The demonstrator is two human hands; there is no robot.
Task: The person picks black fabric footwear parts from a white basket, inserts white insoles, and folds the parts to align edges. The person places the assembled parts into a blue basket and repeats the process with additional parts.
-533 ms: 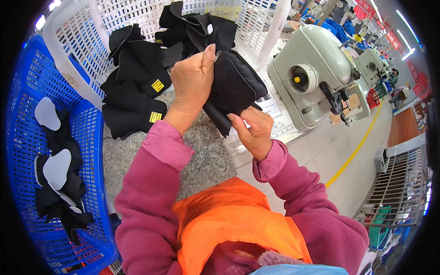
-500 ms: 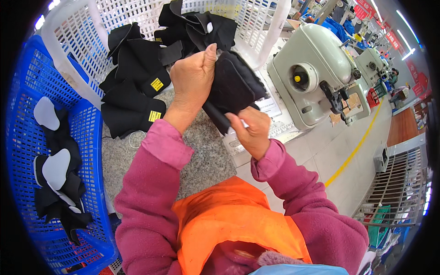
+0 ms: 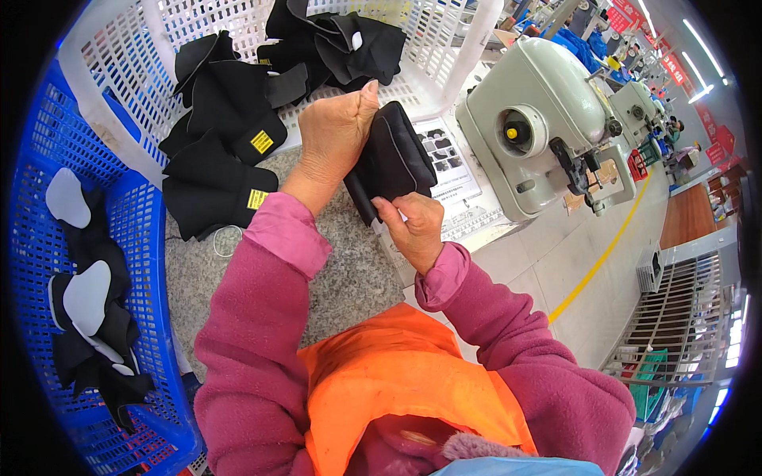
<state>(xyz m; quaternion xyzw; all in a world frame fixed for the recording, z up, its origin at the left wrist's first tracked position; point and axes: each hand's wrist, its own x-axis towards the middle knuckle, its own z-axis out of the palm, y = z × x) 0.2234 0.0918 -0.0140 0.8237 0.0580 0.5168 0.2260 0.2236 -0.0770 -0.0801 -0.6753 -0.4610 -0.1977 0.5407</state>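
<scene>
The left hand (image 3: 337, 131) is clenched into a fist at the left edge of a folded black piece (image 3: 401, 155), thumb pointing up; its fingertips are hidden. The right hand (image 3: 417, 226) pinches the lower edge of that piece, its thumb pressed on top and its fingers bent. The piece is held left of the grey-green machine (image 3: 524, 119), apart from it. A printed sheet (image 3: 444, 151) shows between piece and machine. Farther left of the machine, beneath the forearms, is a speckled grey surface (image 3: 317, 262). Up and left of the machine stands a white basket (image 3: 472, 47) with loose black pieces (image 3: 222, 103), some bearing yellow labels (image 3: 262, 142). Farthest left of the machine, a blue basket (image 3: 151, 262) holds black parts with white pads (image 3: 86, 297). Below and right of the machine, a yellow line (image 3: 603, 258) crosses the floor (image 3: 528, 262).
</scene>
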